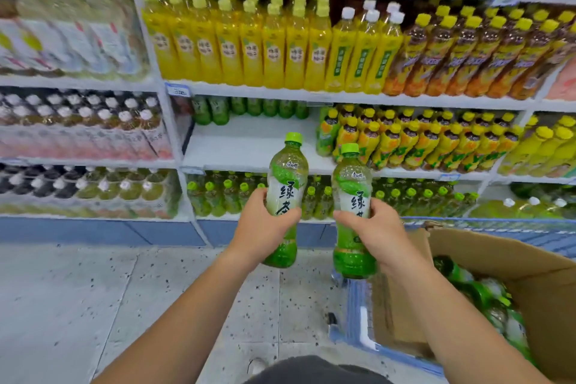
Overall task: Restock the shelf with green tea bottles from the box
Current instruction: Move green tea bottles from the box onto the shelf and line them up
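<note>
My left hand (265,221) fingers curl round green tea bottle (285,178), right hand (371,227) round 2nd bottle (352,187). Risk: deep reach topples back row (249,107) on shelf (249,145).

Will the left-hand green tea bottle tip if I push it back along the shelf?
Probably heavy for its size: the green tea bottle looks full to the neck. Tall and narrow, it may tip if pushed near the cap; push low. The shelf looks smooth, so it should slide.
</note>
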